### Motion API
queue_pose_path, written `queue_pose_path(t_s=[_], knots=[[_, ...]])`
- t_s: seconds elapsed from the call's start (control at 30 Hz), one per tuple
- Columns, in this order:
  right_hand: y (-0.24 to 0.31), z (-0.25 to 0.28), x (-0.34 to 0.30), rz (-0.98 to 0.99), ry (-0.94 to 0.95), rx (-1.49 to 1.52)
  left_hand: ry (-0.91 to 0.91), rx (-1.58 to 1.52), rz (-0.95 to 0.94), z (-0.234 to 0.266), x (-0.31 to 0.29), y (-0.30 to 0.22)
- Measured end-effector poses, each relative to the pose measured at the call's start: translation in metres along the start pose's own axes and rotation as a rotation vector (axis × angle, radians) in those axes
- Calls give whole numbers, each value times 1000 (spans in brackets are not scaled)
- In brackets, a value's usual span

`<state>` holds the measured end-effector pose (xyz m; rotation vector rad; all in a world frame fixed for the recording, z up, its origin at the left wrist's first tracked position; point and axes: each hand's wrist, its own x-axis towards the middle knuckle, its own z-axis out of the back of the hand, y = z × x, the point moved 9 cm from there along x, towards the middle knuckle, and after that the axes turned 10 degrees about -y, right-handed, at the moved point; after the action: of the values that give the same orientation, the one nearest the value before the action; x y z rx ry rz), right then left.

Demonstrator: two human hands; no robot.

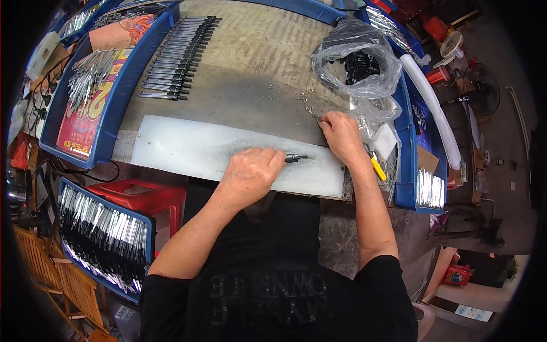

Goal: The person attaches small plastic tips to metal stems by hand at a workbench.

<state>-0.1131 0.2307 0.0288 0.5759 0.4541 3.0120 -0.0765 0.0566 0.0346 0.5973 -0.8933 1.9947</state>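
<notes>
My left hand (253,171) is closed around a pen, its black end (296,157) pointing right past the fingers; the rest is hidden in the fist. That hand is over a white board (188,145) along the table's near edge. Fingertips of my right hand (343,137) are pinched together at the near end of a trail of tiny metal pieces (308,105). Whatever the pinch holds is too small to make out. At the upper left of the table lies a row of clear-barrelled pens with black ends (179,60), side by side.
An open plastic bag of black parts (360,65) stands at the right. Near my right forearm lies a yellow-handled tool (378,169). Blue trays (107,128) flank the table. A tray of pens (102,228) is at lower left, beside a red stool (139,194).
</notes>
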Motion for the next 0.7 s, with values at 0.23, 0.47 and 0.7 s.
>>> queue_pose_path(t_s=[0.23,0.47,0.7], knots=[[-1,-7,2,16,21,-116,-5,10,9,1,1,0],[20,19,-11,-104,78,209,36,35,-6,-2,-1,0],[75,24,-36,74,180,381,3,48,-14,0,0,-2]])
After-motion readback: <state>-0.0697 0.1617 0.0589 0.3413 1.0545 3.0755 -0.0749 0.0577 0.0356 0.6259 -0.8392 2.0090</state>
